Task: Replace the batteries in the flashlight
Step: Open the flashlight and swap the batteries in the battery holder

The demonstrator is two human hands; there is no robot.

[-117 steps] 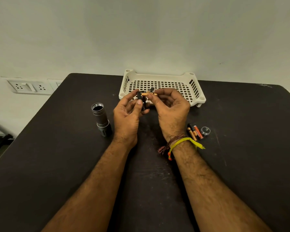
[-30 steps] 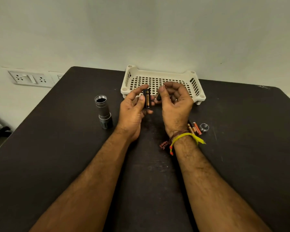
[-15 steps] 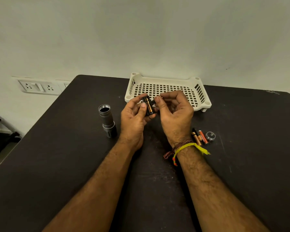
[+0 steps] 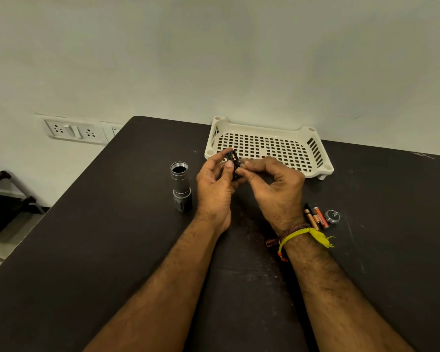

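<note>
Left hand (image 4: 215, 185) grips battery holder (image 4: 232, 163) above surface (image 4: 112, 237); right hand (image 4: 274, 184) now pinches its side, battery pressed flush since a moment ago. Holder looks loaded. Flashlight body (image 4: 180, 186) stands open at left, cap (image 4: 332, 216) beside loose batteries (image 4: 316, 218) at right.

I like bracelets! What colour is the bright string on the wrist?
Yellow: the string is on the right wrist, seen in the head view.
</note>
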